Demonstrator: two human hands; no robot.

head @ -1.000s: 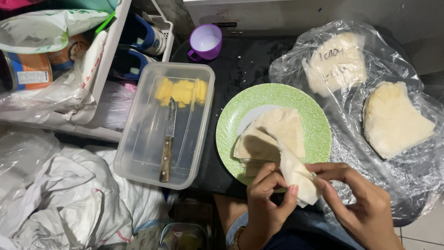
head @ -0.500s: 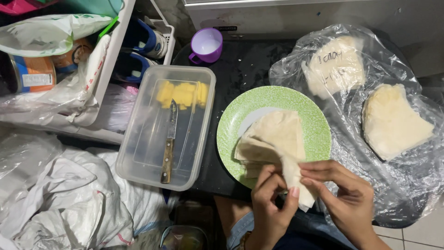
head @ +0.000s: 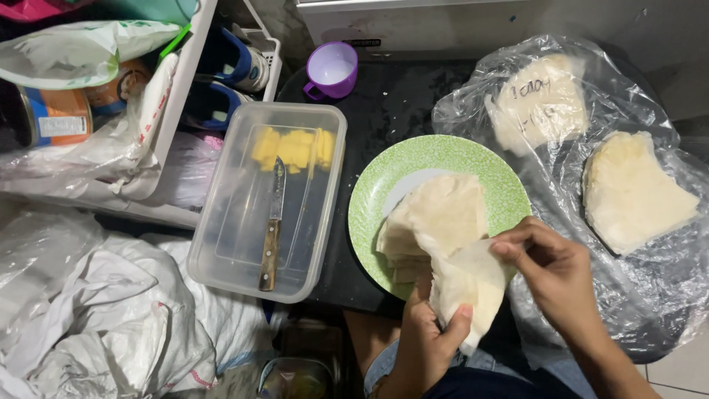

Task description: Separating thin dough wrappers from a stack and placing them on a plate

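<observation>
A clear plastic container (head: 267,198) sits as the landmark, holding yellow cubes (head: 294,148) at its far end and a wooden-handled knife (head: 272,225) lengthwise. A purple cup (head: 331,70) stands just beyond it. White crumpled bags (head: 103,310) lie beside its near-left corner.

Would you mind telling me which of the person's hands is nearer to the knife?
Left. The left hand holds the wrapper nearer the knife; the right hand is farther, across the wrapper.
</observation>
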